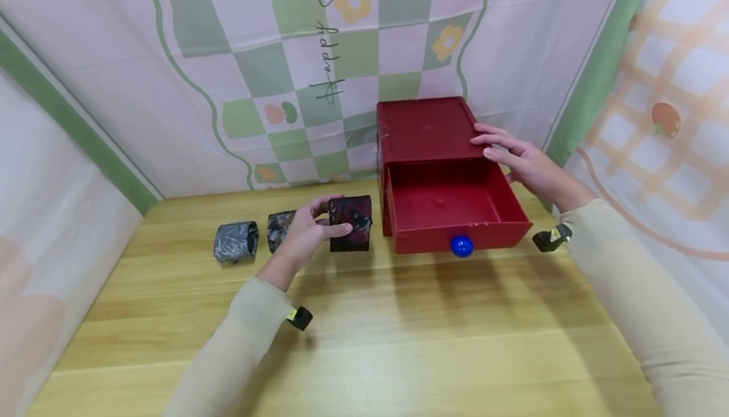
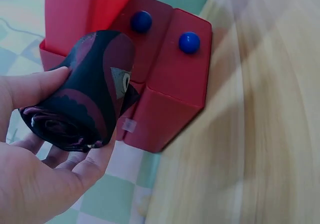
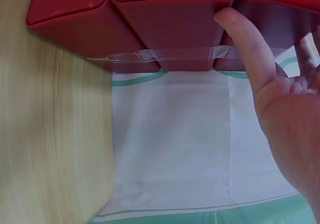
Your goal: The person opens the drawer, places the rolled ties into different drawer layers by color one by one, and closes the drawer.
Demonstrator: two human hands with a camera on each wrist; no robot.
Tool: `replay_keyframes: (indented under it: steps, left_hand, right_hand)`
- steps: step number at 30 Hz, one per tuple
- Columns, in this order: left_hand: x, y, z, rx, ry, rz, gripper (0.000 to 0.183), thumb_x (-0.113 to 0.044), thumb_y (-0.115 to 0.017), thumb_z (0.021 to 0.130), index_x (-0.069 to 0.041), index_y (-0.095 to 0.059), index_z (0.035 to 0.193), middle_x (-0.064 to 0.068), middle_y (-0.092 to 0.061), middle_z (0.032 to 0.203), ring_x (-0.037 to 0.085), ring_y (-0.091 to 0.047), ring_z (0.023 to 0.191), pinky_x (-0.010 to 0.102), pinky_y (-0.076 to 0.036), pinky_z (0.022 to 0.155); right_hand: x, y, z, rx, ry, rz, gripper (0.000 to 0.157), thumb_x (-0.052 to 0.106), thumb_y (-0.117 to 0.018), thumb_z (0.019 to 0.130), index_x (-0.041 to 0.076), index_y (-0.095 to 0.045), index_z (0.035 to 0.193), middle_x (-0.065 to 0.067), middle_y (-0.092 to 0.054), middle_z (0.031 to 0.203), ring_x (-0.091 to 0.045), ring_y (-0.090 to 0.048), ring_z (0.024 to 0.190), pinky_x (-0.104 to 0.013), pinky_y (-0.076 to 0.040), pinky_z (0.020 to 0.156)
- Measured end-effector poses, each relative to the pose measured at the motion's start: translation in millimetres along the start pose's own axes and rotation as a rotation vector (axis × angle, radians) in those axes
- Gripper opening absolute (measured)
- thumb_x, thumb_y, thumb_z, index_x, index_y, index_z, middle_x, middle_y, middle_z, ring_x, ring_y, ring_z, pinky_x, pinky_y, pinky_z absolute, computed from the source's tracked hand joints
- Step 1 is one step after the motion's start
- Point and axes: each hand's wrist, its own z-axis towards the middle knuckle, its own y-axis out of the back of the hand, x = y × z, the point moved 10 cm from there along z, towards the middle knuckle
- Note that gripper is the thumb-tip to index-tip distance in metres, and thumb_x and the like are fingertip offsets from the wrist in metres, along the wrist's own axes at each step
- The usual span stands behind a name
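Observation:
My left hand (image 1: pixel 304 233) grips a dark rolled-up cloth (image 1: pixel 354 224), black and maroon, between thumb and fingers, just left of a red drawer cabinet (image 1: pixel 424 129). In the left wrist view the spiral end of the rolled cloth (image 2: pixel 65 129) faces the camera. The cabinet's top drawer (image 1: pixel 461 236), with a blue knob (image 1: pixel 462 246), is pulled out, and its bare red floor shows. At the cabinet's right side my right hand (image 1: pixel 526 161) rests with fairly straight fingers on the top edge. Its thumb (image 3: pixel 247 44) touches the cabinet's side in the right wrist view.
Two more rolled cloths lie on the wooden table (image 1: pixel 364 354): a grey patterned one (image 1: pixel 232 243) at far left and a dark patterned one (image 1: pixel 279 227), partly hidden behind my left hand. A checkered curtain (image 1: pixel 319 75) hangs behind. Lower drawers show blue knobs (image 2: pixel 189 42).

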Motion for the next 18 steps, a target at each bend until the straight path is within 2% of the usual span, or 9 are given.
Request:
replay_keyframes:
  steps: [2, 13, 18]
  left_hand:
    - [-2.7, -1.2, -0.5, 0.010, -0.003, -0.019, 0.064, 0.001, -0.081, 0.084, -0.021, -0.059, 0.140, 0.010, -0.054, 0.134, 0.028, -0.066, 0.108, 0.036, -0.057, 0.087]
    - [-9.8, -2.7, -3.7, 0.029, 0.003, -0.087, 0.063, -0.002, -0.082, 0.084, -0.021, -0.059, 0.140, 0.010, -0.053, 0.137, 0.028, -0.066, 0.110, 0.036, -0.057, 0.086]
    - [-27.7, -8.4, -10.9, 0.083, -0.023, -0.154, 0.063, 0.001, -0.077, 0.087, -0.016, -0.055, 0.143, 0.013, -0.050, 0.139, 0.030, -0.064, 0.115, 0.038, -0.057, 0.088]
  right_hand:
    - [0.5, -0.2, 0.2, 0.000, 0.004, 0.001, 0.042, 0.024, -0.049, 0.108, 0.011, -0.050, 0.149, 0.006, -0.020, 0.166, -0.017, -0.048, 0.128, -0.040, -0.061, 0.071]
    - [-0.3, -0.1, 1.2, -0.002, 0.004, -0.002, 0.042, 0.024, -0.049, 0.108, 0.011, -0.050, 0.149, 0.006, -0.020, 0.166, -0.017, -0.047, 0.128, -0.040, -0.061, 0.070]
    - [-0.6, 0.1, 1.7, -0.002, 0.001, -0.003, 0.043, 0.024, -0.049, 0.108, 0.012, -0.050, 0.150, 0.007, -0.019, 0.166, -0.018, -0.046, 0.128, -0.040, -0.061, 0.071]
